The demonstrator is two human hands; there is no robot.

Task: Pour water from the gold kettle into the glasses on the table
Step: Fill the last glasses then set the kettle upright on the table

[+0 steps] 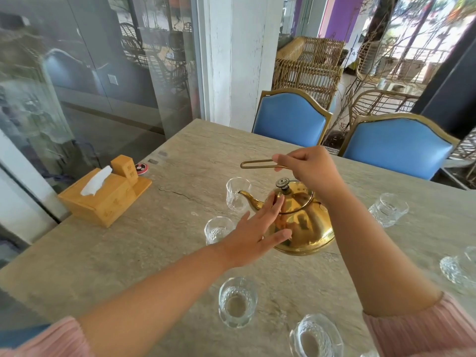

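Observation:
The gold kettle (pixel 305 225) stands upright on the stone table (pixel 128 253), its spout pointing left toward a far glass (pixel 237 193). My right hand (pixel 306 163) is shut on the kettle's thin wire handle (pixel 253 164), raised above the lid. My left hand (pixel 257 231) is open, fingers spread, resting against the kettle's left side. Several textured glasses stand around it: one (pixel 217 229) left of the kettle partly behind my left hand, one (pixel 237 301) near me, one (pixel 315 337) at the bottom edge, one (pixel 388 209) to the right, one (pixel 459 266) at the far right.
A wooden tissue box with a small holder (pixel 108 193) stands at the table's left edge, a round red and black item (pixel 141 168) behind it. Two blue chairs (pixel 292 117) (pixel 398 145) face the far side. A glass wall runs along the left.

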